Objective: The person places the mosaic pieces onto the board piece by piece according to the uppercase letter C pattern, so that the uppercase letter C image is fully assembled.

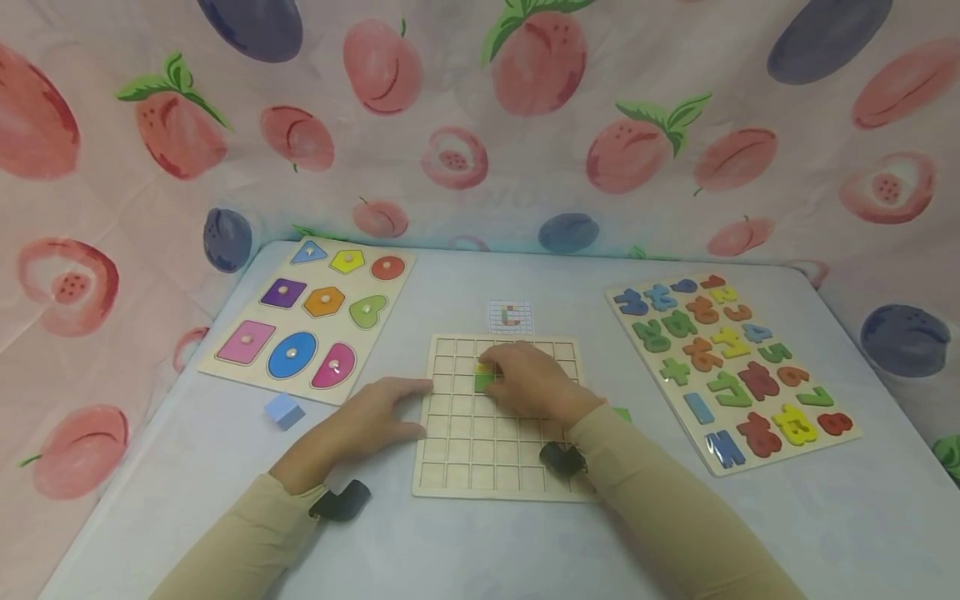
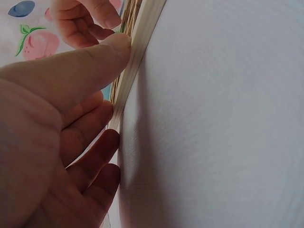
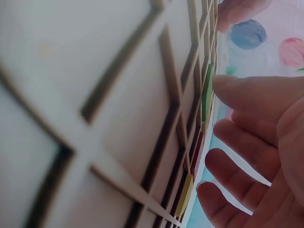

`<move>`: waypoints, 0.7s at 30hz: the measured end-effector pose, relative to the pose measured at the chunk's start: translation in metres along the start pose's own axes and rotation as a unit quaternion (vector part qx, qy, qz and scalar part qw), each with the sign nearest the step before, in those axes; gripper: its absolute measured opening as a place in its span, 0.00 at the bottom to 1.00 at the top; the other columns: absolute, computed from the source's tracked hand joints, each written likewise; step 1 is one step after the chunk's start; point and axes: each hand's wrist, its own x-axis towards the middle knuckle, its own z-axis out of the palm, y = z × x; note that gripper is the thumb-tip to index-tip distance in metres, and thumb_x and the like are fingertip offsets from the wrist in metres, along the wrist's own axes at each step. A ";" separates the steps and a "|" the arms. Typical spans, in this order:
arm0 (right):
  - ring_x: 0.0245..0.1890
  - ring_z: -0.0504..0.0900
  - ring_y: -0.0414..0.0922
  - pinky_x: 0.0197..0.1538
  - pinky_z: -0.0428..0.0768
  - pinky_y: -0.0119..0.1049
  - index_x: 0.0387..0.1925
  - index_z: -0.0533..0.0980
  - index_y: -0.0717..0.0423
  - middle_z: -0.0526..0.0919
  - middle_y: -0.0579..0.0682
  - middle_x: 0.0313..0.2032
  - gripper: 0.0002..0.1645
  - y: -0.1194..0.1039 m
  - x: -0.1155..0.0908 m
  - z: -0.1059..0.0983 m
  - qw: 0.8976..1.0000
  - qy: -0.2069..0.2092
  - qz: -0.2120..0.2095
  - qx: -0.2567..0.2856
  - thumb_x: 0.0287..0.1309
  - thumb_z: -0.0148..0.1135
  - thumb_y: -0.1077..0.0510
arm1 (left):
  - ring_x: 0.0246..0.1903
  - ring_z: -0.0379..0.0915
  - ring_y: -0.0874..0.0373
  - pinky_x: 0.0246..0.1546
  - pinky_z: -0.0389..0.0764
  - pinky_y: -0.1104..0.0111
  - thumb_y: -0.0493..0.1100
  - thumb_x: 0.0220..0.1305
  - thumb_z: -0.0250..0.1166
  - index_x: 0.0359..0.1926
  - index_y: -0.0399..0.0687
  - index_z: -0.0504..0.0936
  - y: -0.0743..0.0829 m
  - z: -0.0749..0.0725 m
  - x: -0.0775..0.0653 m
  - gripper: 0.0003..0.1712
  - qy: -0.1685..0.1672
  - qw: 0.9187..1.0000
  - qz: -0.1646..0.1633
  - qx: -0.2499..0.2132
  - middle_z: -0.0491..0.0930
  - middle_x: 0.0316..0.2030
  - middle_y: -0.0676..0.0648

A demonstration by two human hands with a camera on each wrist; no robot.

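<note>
A square wooden grid board [image 1: 450, 475] lies in the middle of the table. My left hand [image 1: 375, 421] touches its left edge with the thumb and fingertips, the fingers fairly straight; the left wrist view shows the thumb [image 2: 102, 59] against the rim. Over the board's upper middle reaches my right hand [image 1: 528, 379]. Its thumb [image 3: 242, 92] is at a green tile [image 3: 207, 95] set in the grid, and the other fingers are loosely bent. A red tile [image 3: 196, 154] and a yellow tile [image 3: 184, 194] also sit in the grid, partly hidden by this hand in the head view.
A pattern card [image 1: 511, 317] lies behind the board. The shape puzzle [image 1: 262, 329] is at left, with a blue block [image 1: 284, 411] before it; a number puzzle [image 1: 720, 462] is at right. A green piece [image 1: 622, 413] shows beside my right wrist.
</note>
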 end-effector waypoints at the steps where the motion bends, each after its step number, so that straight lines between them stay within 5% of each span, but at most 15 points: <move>1: 0.47 0.78 0.47 0.55 0.77 0.44 0.58 0.79 0.58 0.84 0.50 0.47 0.23 0.000 0.000 0.000 1.000 -0.003 0.000 -0.002 0.61 0.66 0.59 | 0.68 0.63 0.46 0.66 0.67 0.50 0.43 0.59 0.75 0.68 0.52 0.75 0.000 0.000 0.000 0.36 0.001 1.000 0.000 0.000 0.73 0.65 0.48; 21: 0.45 0.75 0.44 0.56 0.75 0.41 0.54 0.82 0.51 0.84 0.45 0.48 0.19 0.000 -0.006 0.002 1.000 -0.019 0.009 0.017 0.59 0.64 0.59 | 0.68 0.63 0.45 0.66 0.67 0.50 0.42 0.59 0.74 0.68 0.50 0.74 0.000 0.000 0.000 0.36 0.003 1.000 0.006 -0.003 0.73 0.65 0.47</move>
